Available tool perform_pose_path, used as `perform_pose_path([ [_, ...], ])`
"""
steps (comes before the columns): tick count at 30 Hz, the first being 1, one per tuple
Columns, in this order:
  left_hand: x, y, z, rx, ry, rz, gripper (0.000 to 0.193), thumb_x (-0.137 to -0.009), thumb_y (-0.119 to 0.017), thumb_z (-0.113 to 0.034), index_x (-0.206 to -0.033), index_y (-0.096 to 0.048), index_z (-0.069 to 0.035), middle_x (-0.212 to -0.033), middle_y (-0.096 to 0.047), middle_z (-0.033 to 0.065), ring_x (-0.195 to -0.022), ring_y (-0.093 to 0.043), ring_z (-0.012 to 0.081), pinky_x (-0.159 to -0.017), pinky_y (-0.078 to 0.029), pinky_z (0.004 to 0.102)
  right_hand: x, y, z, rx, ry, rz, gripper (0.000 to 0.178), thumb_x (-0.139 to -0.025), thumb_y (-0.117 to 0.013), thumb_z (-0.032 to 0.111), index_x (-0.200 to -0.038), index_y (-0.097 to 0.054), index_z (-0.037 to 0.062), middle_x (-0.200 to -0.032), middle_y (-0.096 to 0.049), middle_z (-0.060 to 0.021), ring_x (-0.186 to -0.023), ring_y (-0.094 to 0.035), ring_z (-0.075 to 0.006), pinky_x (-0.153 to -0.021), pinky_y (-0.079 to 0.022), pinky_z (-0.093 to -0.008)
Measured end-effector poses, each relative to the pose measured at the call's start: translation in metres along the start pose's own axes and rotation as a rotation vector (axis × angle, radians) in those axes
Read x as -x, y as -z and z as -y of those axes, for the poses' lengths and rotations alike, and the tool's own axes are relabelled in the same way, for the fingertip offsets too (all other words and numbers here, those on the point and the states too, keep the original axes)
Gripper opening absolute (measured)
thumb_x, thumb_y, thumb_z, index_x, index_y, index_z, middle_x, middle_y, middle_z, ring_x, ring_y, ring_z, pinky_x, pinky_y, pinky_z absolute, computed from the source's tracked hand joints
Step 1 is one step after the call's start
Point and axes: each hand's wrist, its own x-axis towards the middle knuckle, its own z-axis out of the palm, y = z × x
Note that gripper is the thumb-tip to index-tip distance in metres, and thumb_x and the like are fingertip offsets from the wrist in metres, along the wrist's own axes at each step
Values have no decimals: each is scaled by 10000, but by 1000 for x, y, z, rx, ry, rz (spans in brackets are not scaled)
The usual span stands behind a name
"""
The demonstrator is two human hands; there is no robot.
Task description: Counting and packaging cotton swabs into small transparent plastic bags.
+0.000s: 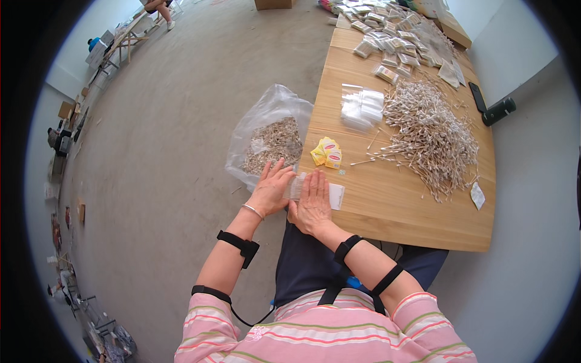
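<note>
A small clear packet (336,196) of cotton swabs lies at the table's left edge, near me. My right hand (313,202) rests flat on it with the fingers stretched out, hiding its middle. At the packet's left end is my left hand (271,190), fingers extended and slightly apart, by the table edge. Just beyond the hands lie several yellow printed cards (327,152), fanned out. Farther off is a stack of clear plastic bags (362,107). A big heap of loose cotton swabs (430,136) spreads to its right, with a few strays toward the cards.
Many filled packets (393,36) cover the table's far end. A phone (477,97) and a dark cylinder (499,112) lie along the right edge by the wall. Left of the wooden table (387,218), a large plastic bag (245,133) of swabs sits low beside it.
</note>
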Motion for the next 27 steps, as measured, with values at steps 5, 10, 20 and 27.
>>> perform_pose_path([
  [5,6,6,13,66,63,-20,729,-631,-746,-155,-1290,-448,-63,-1368,-438,150,-1388,-219,319,-1154,-128,413,-4,-4,10,-63,-9,30,900,-849,-508,423,-1406,-57,-123,-1487,7,-310,-1401,62,-422,-1137,21,-472],
  [10,18,-35,53,869,451,-390,556,-831,-654,-216,-1295,-428,-10,-1276,-513,153,-1208,-471,241,-1013,-376,351,-10,-10,30,-132,-30,-14,932,-849,-507,426,-1407,0,-122,-1480,36,-325,-1394,87,-432,-1131,36,-476],
  [20,1,-53,25,1387,584,-243,275,-961,-515,-293,-936,-615,-38,-843,-624,-4,-740,-540,57,-671,-461,225,-15,-15,33,-161,-47,-17,954,-832,-522,418,-1420,33,-90,-1483,36,-320,-1394,88,-434,-1126,52,-489],
  [27,-1,-65,30,1182,583,-285,293,-962,-504,-319,-813,-588,-82,-711,-572,-35,-608,-506,48,-533,-416,221,-18,6,18,-152,-24,-32,797,-825,-537,274,-1420,-132,-67,-1485,-99,-278,-1403,-46,-406,-1133,-48,-495],
])
